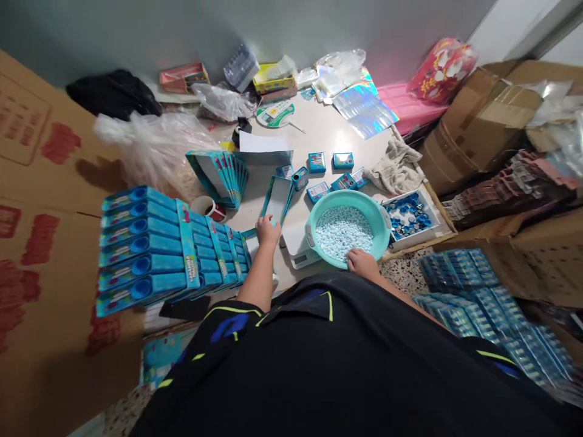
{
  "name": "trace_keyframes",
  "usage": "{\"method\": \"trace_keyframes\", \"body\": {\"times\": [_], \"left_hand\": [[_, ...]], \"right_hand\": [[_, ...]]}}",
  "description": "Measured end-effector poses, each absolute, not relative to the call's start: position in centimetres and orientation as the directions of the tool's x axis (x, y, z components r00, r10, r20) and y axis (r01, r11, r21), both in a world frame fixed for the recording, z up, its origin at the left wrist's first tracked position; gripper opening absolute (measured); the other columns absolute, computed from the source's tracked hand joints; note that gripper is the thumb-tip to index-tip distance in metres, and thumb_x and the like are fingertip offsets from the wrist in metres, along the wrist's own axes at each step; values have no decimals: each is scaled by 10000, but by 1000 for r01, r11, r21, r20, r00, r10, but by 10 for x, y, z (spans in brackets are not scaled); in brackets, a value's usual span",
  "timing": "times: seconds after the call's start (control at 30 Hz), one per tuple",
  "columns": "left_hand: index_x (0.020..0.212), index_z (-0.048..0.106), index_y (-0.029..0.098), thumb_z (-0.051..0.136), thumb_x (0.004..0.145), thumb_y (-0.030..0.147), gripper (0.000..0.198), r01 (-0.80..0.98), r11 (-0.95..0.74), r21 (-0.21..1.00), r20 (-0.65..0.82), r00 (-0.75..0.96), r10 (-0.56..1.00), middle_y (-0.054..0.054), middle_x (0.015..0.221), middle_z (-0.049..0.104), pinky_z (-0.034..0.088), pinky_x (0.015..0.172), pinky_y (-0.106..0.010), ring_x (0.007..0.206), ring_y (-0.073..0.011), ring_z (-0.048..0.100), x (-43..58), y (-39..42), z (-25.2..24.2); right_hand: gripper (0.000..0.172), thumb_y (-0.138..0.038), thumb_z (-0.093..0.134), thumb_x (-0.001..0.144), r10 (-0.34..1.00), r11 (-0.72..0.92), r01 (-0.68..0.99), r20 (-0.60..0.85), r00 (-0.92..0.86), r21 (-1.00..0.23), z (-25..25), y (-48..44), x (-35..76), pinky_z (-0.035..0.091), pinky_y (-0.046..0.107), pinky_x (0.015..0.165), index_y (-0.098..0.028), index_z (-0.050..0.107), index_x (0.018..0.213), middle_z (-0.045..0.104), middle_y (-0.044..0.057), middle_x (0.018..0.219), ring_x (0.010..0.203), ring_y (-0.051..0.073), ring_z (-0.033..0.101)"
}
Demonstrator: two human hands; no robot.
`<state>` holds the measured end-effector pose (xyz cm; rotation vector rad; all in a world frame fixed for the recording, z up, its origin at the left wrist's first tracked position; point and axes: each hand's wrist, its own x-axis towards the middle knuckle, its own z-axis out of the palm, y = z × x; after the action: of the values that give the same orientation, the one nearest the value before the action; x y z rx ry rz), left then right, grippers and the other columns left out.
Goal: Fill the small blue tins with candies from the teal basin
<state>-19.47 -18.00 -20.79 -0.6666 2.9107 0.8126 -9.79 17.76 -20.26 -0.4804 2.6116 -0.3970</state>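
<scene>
My left hand (268, 230) has its fingers curled at the near end of an open blue carton (279, 199) on the table. What lies between those fingers is too small to make out. My right hand (361, 262) is at the near rim of a turquoise basin (381, 227), its fingers bent together over small pale blue and white pellets (344, 227). Whether it grasps any pellets is hidden. Beneath the basin's left side sits a white scale (298, 244). Several small blue boxes (316, 162) lie behind the basin, along with a blue container with a round dark opening (300, 178).
At left rises a stack of long blue cartons (166, 243), near a cup (208, 208) and fanned folded cartons (223, 176). A white tray of blue-and-silver caps (410, 216) and a rag (395, 169) are right of the basin. Cardboard boxes (483, 121) flank the table (314, 130).
</scene>
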Motion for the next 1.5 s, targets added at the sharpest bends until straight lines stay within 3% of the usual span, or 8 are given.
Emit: {"method": "trace_keyframes", "body": {"times": [0.1, 0.23, 0.63, 0.77, 0.93, 1.1, 1.27, 1.5], "left_hand": [[1251, 631, 168, 686, 899, 307, 383, -382, 784, 489, -230, -924, -307, -180, 1319, 627, 425, 1141, -453, 1299, -327, 562, -217, -180, -217], [1257, 627, 153, 611, 991, 339, 325, -377, 789, 486, -286, -921, -264, -135, 1277, 655, 475, 1058, -454, 1192, -270, 619, -226, -171, -229], [1154, 643, 143, 428, 1006, 140, 261, -261, 805, 533, -139, -965, -221, -141, 1213, 646, 505, 1043, -385, 1141, -228, 633, -150, -168, -215], [1149, 642, 154, 512, 1004, 187, 197, -228, 842, 489, -134, -973, -186, -117, 1184, 643, 493, 1061, -433, 1179, -241, 602, -95, -163, -214], [1189, 632, 189, 692, 947, 366, 306, -279, 888, 366, -184, -957, -224, -134, 1269, 588, 492, 1042, -495, 1209, -287, 552, -43, -171, -215], [1138, 656, 195, 694, 962, 380, 259, -266, 911, 314, -257, -948, -188, -101, 1184, 636, 515, 1014, -453, 1139, -250, 595, -3, -172, -216], [1169, 662, 154, 658, 989, 298, 231, -265, 909, 323, -236, -952, -193, -99, 1235, 643, 484, 1084, -490, 1211, -256, 591, 8, -165, -213], [1321, 602, 168, 616, 1010, 314, 344, -321, 900, 295, -148, -946, -288, -115, 1337, 606, 451, 1113, -480, 1278, -267, 552, -108, -176, -208]], "right_hand": [[310, -195, 505, 1005, -378, 914, -265, -407, -832, -308, -201, 175, -100, 432, 353, 972, -163, 729, 1216, 674, 144, 1267, 1157, 288, 585], [339, -218, 494, 1016, -345, 930, -241, -436, -831, -276, -199, 173, -103, 430, 349, 943, -183, 720, 1267, 657, 135, 1311, 1172, 291, 571], [363, -300, 441, 1057, -250, 961, -157, -477, -843, -227, -202, 168, -102, 426, 318, 793, -179, 780, 1014, 707, 139, 1152, 1113, 279, 605], [334, -330, 487, 1048, -273, 952, -155, -500, -822, -266, -207, 169, -113, 402, 300, 759, -181, 769, 949, 730, 119, 1085, 1044, 252, 643], [328, -383, 544, 1033, -254, 947, -106, -509, -823, -302, -217, 161, -134, 364, 294, 671, -183, 691, 1246, 745, 82, 1010, 904, 237, 674], [305, -345, 578, 1014, -292, 929, -139, -450, -844, -341, -231, 154, -138, 392, 303, 725, -146, 708, 1207, 680, 143, 1167, 959, 246, 658], [232, -299, 591, 994, -351, 886, -181, -361, -864, -427, -241, 155, -136, 424, 301, 758, -141, 729, 1091, 642, 129, 1096, 920, 232, 638], [226, -257, 495, 1008, -432, 713, -288, -76, -899, -640, -238, 157, -131, 491, 331, 922, -162, 696, 1046, 620, 118, 1082, 1014, 232, 630]]}}
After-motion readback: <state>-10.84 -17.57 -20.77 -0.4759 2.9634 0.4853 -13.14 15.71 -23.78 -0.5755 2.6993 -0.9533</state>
